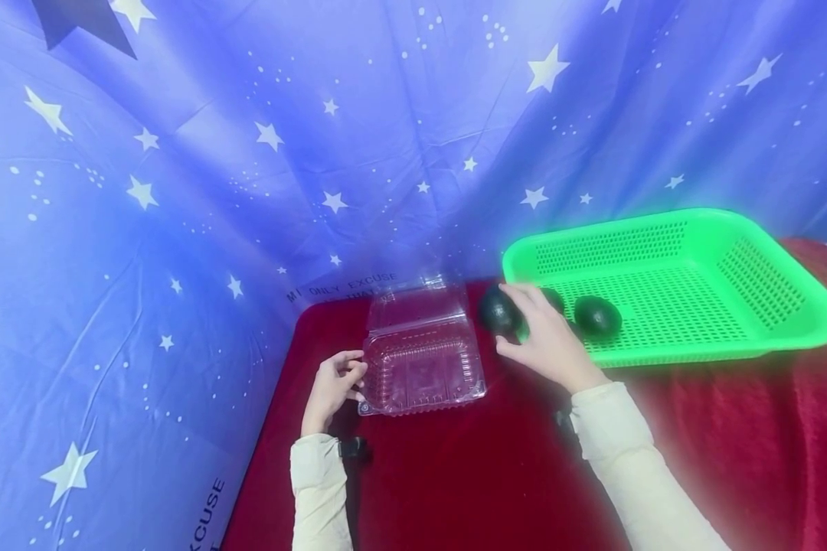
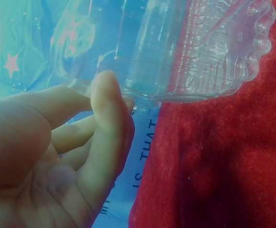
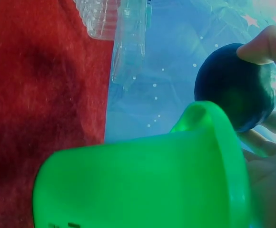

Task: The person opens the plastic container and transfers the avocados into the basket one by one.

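Note:
My right hand (image 1: 550, 340) grips a dark avocado (image 1: 499, 310) between thumb and fingers, at the left end of the green basket (image 1: 823, 317). In the right wrist view the avocado (image 3: 231, 88) is held just above the basket's rim (image 3: 226, 142). A clear plastic clamshell container (image 1: 423, 375) lies with its lid (image 1: 416, 302) folded back; I see nothing in it. My left hand (image 1: 332, 386) pinches the container's left edge; the left wrist view shows thumb and fingers at the clear plastic wall (image 2: 152, 71).
Inside the basket lies another avocado (image 1: 598, 317), and one more (image 1: 554, 298) is partly hidden behind my right hand. A red cloth (image 1: 455, 474) covers the table. Behind it hangs a blue curtain (image 1: 386, 115) with white stars, close to the container lid.

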The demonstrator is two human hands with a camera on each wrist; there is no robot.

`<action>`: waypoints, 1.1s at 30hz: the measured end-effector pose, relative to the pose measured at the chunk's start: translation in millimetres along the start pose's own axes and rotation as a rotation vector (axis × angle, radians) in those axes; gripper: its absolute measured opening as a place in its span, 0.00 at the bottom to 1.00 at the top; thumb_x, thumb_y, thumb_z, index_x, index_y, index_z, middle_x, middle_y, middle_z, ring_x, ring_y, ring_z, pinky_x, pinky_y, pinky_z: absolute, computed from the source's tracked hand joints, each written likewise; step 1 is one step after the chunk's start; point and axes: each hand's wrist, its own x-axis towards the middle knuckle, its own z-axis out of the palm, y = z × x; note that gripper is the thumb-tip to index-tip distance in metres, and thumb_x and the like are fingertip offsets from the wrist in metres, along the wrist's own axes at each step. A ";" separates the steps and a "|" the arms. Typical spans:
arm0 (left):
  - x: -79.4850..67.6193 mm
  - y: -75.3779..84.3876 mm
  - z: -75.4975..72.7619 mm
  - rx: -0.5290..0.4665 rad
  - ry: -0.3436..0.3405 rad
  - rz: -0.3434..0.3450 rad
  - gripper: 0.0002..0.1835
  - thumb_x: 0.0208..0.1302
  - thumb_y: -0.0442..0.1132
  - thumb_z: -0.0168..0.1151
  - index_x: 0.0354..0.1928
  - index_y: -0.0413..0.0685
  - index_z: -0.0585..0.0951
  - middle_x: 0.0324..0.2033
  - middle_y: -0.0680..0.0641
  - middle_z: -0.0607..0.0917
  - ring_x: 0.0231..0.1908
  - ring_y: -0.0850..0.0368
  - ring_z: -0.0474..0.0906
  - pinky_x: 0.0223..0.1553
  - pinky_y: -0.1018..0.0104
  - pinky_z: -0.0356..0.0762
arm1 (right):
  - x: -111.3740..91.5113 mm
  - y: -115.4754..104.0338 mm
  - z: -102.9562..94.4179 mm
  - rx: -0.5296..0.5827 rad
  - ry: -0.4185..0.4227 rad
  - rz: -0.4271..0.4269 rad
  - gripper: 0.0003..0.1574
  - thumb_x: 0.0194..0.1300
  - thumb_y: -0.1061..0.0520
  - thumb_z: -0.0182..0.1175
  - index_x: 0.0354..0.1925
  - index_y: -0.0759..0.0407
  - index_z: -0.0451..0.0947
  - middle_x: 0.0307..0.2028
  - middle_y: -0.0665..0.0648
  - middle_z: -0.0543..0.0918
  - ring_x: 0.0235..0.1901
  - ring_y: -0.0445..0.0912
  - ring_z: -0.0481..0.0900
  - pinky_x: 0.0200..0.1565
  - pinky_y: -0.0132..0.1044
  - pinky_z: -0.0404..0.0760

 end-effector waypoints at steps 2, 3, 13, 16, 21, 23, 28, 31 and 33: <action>0.0 -0.1 0.5 0.006 0.002 0.003 0.20 0.68 0.29 0.60 0.60 0.30 0.76 0.41 0.28 0.81 0.25 0.59 0.76 0.19 0.67 0.84 | -0.8 2.3 -1.6 -0.002 0.009 -0.006 0.52 0.54 0.58 0.71 0.73 0.58 0.60 0.69 0.64 0.64 0.59 0.59 0.74 0.54 0.58 0.82; -0.2 0.1 0.6 0.008 0.003 0.003 0.20 0.68 0.29 0.60 0.60 0.30 0.76 0.41 0.29 0.81 0.25 0.59 0.76 0.19 0.67 0.84 | -1.1 3.7 -2.3 0.000 0.014 -0.008 0.52 0.53 0.58 0.71 0.73 0.59 0.60 0.69 0.64 0.64 0.64 0.61 0.69 0.58 0.61 0.78; -1.0 0.6 0.5 0.016 0.008 0.011 0.19 0.68 0.30 0.61 0.59 0.31 0.76 0.40 0.31 0.81 0.25 0.59 0.76 0.20 0.67 0.84 | -4.2 15.2 -13.4 -0.004 0.037 0.012 0.53 0.54 0.58 0.71 0.74 0.56 0.59 0.69 0.63 0.64 0.68 0.62 0.65 0.65 0.66 0.70; -1.0 1.0 1.0 0.022 0.012 0.010 0.19 0.68 0.29 0.61 0.59 0.31 0.77 0.40 0.32 0.82 0.25 0.59 0.76 0.19 0.66 0.84 | -6.0 18.1 -17.4 -0.016 0.047 0.033 0.53 0.53 0.57 0.71 0.74 0.54 0.60 0.69 0.62 0.65 0.67 0.61 0.66 0.63 0.67 0.70; -0.8 1.0 1.0 0.027 0.012 0.008 0.19 0.68 0.29 0.61 0.59 0.30 0.76 0.39 0.33 0.82 0.25 0.59 0.76 0.20 0.66 0.84 | -9.1 24.0 -23.2 -0.037 0.084 0.018 0.51 0.50 0.58 0.72 0.71 0.57 0.64 0.67 0.63 0.67 0.63 0.63 0.70 0.59 0.70 0.73; -1.1 1.3 0.7 0.028 0.013 0.010 0.19 0.68 0.29 0.61 0.59 0.30 0.76 0.39 0.34 0.82 0.25 0.59 0.76 0.19 0.66 0.84 | -9.8 26.3 -25.8 -0.046 0.088 0.008 0.51 0.50 0.58 0.72 0.71 0.59 0.64 0.66 0.65 0.67 0.62 0.64 0.71 0.58 0.70 0.73; -1.0 1.3 0.6 0.026 0.010 0.012 0.19 0.68 0.29 0.61 0.59 0.30 0.76 0.39 0.34 0.82 0.25 0.59 0.76 0.19 0.66 0.84 | -12.4 31.7 -35.1 -0.066 0.084 0.011 0.52 0.49 0.60 0.72 0.71 0.62 0.63 0.66 0.67 0.67 0.61 0.66 0.70 0.57 0.71 0.73; -0.7 0.6 1.1 0.026 0.011 0.006 0.19 0.68 0.29 0.60 0.59 0.30 0.76 0.40 0.32 0.81 0.25 0.59 0.76 0.20 0.66 0.84 | -13.7 35.4 -41.4 -0.057 0.080 0.024 0.52 0.48 0.62 0.73 0.70 0.65 0.63 0.65 0.70 0.67 0.61 0.68 0.70 0.58 0.72 0.71; -1.0 0.6 1.8 0.026 0.012 0.004 0.19 0.68 0.29 0.60 0.60 0.30 0.76 0.41 0.31 0.81 0.25 0.59 0.76 0.20 0.66 0.84 | -14.3 38.3 -45.4 -0.048 0.075 0.039 0.52 0.47 0.63 0.73 0.69 0.66 0.63 0.64 0.71 0.67 0.61 0.69 0.69 0.58 0.73 0.70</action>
